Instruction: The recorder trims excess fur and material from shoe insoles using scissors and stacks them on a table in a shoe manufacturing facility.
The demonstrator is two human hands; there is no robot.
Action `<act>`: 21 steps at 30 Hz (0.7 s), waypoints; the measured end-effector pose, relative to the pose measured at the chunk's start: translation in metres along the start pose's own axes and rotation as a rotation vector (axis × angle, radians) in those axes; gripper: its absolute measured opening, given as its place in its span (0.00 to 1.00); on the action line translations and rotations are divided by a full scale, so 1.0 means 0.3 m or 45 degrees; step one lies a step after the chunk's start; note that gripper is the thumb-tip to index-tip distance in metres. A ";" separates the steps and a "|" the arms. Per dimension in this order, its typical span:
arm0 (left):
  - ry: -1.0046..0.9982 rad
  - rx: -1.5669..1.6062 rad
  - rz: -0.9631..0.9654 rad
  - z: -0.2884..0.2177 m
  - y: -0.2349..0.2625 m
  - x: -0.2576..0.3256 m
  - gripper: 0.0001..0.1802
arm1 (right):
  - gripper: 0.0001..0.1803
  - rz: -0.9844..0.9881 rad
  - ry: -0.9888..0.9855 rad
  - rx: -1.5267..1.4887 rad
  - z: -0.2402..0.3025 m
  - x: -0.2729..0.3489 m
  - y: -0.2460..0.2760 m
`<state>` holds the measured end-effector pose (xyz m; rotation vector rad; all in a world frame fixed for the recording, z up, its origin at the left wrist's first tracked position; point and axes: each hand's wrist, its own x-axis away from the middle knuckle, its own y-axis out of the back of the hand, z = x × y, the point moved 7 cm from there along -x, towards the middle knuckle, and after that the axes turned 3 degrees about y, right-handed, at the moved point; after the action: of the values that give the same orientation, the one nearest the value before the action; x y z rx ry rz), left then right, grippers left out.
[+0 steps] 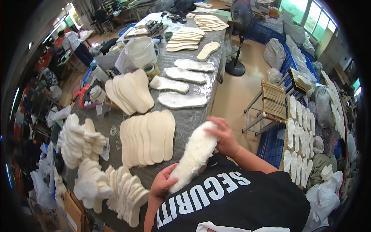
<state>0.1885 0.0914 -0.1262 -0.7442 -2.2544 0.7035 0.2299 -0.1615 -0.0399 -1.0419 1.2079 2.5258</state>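
A fluffy white fleece insole [195, 154] is held up at a slant in front of my body, pile side showing. My left hand [163, 181] grips its lower end, thumb on the fleece. At its upper end my right hand [223, 136] closes over the edge with the fingers. Left of the insole, a fanned row of cream insoles [147, 137] lies on the grey table [189, 133]. Several single white insoles [181, 99] rest farther up the table, and another cream fan [129, 91] sits beside them.
Piles of fleece insoles [125, 193] crowd the table's near left. A white bucket [141, 52] stands farther back. To the right are a standing fan [241, 34], a woven-seat stool [273, 100] and a board of white insoles [297, 135]. Another person [75, 46] stands far left.
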 end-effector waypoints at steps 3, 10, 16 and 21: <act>-0.031 -0.147 -0.104 -0.067 -0.030 -0.151 0.32 | 0.23 -0.207 -0.780 -1.144 -0.280 0.016 -0.119; -0.140 -0.387 -0.483 -0.226 -0.032 -0.615 0.24 | 0.27 -0.075 -1.184 -2.820 -0.667 -0.136 -0.308; -0.062 -0.497 -0.465 -0.380 -0.047 -1.129 0.26 | 0.20 -0.286 -1.619 -2.170 -1.255 -0.312 -0.346; -0.177 -0.434 -0.623 -0.586 -0.049 -1.563 0.22 | 0.21 -0.424 -1.554 -2.275 -1.652 -0.503 -0.329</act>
<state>0.6028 -0.1818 -0.1957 -0.2698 -2.5775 0.1412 0.6427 -0.4367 -0.2184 0.4382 -1.5156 2.4894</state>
